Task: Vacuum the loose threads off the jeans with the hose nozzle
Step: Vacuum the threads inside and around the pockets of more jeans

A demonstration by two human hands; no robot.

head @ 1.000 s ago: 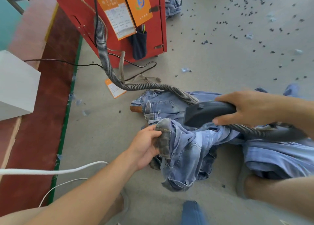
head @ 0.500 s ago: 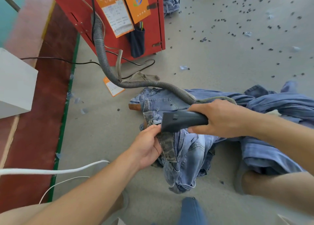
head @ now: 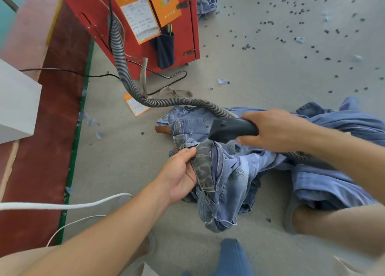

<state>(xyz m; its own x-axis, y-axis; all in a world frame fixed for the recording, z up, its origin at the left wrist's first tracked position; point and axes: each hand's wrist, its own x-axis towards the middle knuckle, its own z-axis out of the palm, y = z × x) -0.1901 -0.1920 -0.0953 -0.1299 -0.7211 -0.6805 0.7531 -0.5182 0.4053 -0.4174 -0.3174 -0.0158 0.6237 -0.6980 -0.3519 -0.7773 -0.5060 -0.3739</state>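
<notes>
On the floor by the red machine (head: 187, 36), my left hand (head: 179, 177) pinches the jeans (head: 229, 177) at the turned-out waistband, while my right hand (head: 275, 129), fingers clenched round the nozzle (head: 227, 129), has drawn it back right (off the waistband), so that strip looks done.

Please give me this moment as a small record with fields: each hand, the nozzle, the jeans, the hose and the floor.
left hand: left hand grips the turned-out camouflage-lined waistband of the jeans
right hand: right hand grips the black nozzle
nozzle: mouth points left and down, just above the waistband; contact cannot be told
jeans: light blue, bunched on the floor
hose: grey ribbed hose runs from the red cabinet to the nozzle
floor: dark scraps scattered at upper right
</notes>
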